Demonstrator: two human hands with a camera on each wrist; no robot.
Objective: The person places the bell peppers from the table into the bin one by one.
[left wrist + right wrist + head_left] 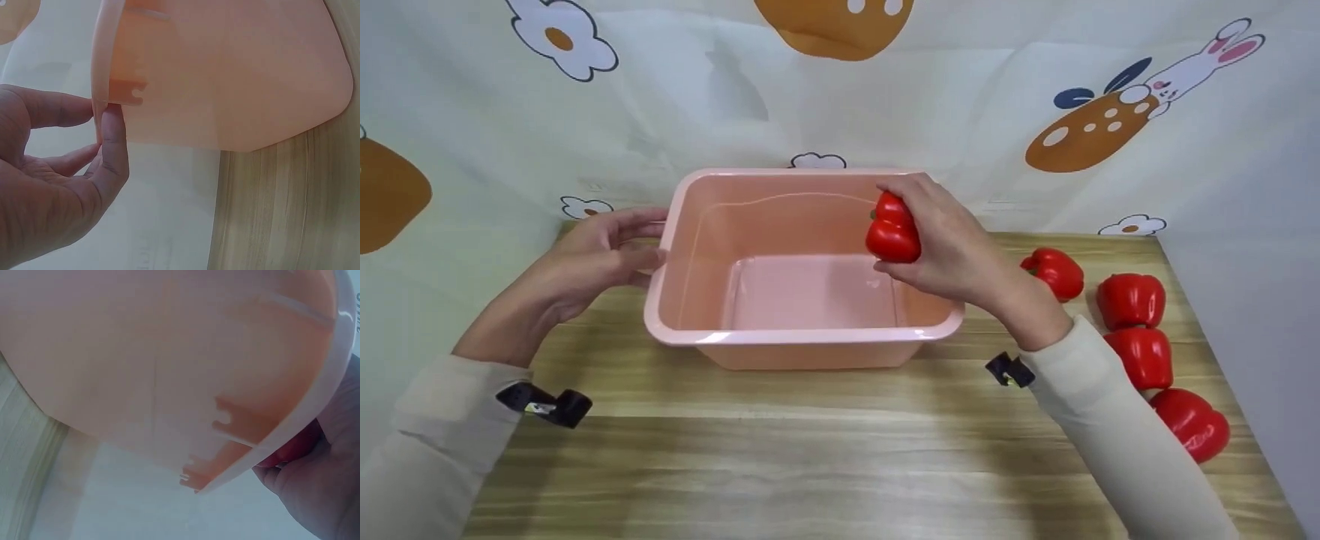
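A pink plastic basin [810,337] stands on the wooden table, its inner floor bare. My left hand [592,259] pinches the basin's left rim; in the left wrist view the thumb and fingers [115,140] lie on both sides of the rim. Over the right part of the basin, my right hand [952,244] grips a red bell pepper [894,234] between thumb and fingers. The right wrist view shows mostly the basin's outer wall [124,365], with a sliver of the pepper [295,447] past the rim.
Several more red bell peppers [1131,300] lie on the table at the right, one [1057,274] beside my right wrist. A patterned cloth [720,97] hangs close behind the basin. Light walls border the table [810,450] left and right.
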